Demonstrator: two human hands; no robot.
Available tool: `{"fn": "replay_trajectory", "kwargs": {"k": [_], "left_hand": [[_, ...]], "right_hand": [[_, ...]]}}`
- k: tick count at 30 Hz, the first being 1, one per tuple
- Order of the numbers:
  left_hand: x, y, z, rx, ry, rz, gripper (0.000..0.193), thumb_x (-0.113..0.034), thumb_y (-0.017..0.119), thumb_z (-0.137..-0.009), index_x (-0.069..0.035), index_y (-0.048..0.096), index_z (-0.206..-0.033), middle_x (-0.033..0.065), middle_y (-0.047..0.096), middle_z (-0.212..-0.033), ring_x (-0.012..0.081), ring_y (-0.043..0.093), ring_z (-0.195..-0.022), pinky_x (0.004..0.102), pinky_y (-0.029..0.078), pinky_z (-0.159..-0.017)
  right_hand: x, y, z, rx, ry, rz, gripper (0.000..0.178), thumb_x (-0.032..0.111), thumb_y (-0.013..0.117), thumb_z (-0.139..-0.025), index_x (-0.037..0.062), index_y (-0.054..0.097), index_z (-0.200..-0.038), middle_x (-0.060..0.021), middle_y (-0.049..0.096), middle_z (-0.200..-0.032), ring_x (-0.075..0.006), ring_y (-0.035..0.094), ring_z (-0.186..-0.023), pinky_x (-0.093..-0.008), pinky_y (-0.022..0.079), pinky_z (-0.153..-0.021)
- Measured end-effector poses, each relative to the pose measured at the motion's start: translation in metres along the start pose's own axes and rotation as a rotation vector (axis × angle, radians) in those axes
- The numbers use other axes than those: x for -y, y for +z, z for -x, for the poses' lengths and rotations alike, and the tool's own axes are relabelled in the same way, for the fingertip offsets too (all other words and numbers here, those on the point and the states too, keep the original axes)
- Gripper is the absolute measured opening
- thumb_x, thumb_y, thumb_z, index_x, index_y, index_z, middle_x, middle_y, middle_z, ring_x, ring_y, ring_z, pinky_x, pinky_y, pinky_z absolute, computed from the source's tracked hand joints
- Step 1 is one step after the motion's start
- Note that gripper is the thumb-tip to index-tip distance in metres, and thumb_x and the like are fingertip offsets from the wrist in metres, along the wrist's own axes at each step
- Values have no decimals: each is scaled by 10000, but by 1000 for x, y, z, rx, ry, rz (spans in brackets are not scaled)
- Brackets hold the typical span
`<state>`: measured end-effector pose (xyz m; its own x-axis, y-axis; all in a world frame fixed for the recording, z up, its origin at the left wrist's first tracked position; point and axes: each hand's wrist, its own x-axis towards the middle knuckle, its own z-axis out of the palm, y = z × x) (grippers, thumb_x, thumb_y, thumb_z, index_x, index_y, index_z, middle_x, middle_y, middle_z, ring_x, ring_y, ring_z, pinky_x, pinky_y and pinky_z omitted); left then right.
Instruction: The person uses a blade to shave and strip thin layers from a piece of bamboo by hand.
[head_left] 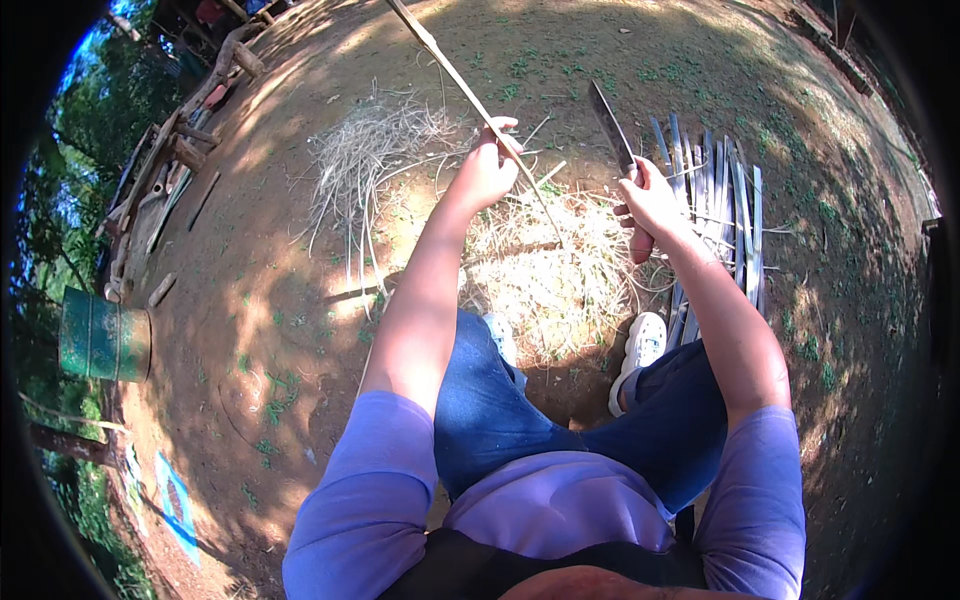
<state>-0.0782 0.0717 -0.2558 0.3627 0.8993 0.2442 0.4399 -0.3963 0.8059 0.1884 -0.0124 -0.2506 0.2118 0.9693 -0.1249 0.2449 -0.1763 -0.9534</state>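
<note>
My left hand [484,172] is closed round a long, thin bamboo strip [462,85]. The strip slants from the top edge of the view down through my fingers, and its lower end hangs over a pile of pale shavings [545,285] between my feet. In my right hand [655,203] is a large knife [612,124], gripped by its brown handle with the dark blade pointing up and away from me. The blade stands apart from the bamboo strip. Just beyond my right hand lies a bundle of long split strips [745,225] on the ground.
A heap of thin, curly fibres [375,145] lies on the dirt at far left. Further left stand a green metal drum [105,335] and wooden logs [190,150]. A blue-edged panel [177,508] is at lower left. My white shoe [643,345] stands beside the shavings.
</note>
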Motion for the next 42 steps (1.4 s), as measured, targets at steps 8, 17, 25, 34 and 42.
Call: {"fn": "replay_trajectory", "kwargs": {"k": [8,17,25,34,42], "left_hand": [[-11,-7,21,-37,-80,80,296,-148,704,-907,-50,573,-1154,76,674,-955,167,669,-887,316,519,-799],[10,13,9,-315,57,-77,232,-206,719,-911,-1,639,-987,102,676,-876,199,651,-768,341,510,-695],[2,27,-3,-282,52,-169,231,-189,679,-927,2,588,-1021,163,674,-899,315,670,-834,408,520,-743],[-10,36,-17,-217,46,-223,258,-241,671,-941,-30,592,-1067,120,670,-898,237,652,-797,364,512,-739],[4,35,-24,-194,-17,-174,307,-292,663,-945,-14,573,-1038,175,696,-951,325,687,-843,419,534,-765]], "right_hand": [[-25,-5,30,256,215,-84,476,103,570,-858,58,484,-1324,-15,498,-765,-110,492,-523,-291,465,-477],[-35,24,62,249,-435,335,547,209,665,-893,104,487,-1399,-203,663,-990,-376,656,-922,-418,520,-855],[-66,29,63,254,-359,433,588,143,627,-912,92,396,-1450,-208,649,-920,-364,647,-800,-428,527,-760],[-66,22,54,277,-91,281,594,177,665,-884,123,453,-1435,-187,670,-1018,-321,671,-911,-410,523,-836],[-89,25,38,321,-30,212,475,188,653,-879,71,496,-1312,-178,648,-951,-340,660,-863,-424,520,-813]]}}
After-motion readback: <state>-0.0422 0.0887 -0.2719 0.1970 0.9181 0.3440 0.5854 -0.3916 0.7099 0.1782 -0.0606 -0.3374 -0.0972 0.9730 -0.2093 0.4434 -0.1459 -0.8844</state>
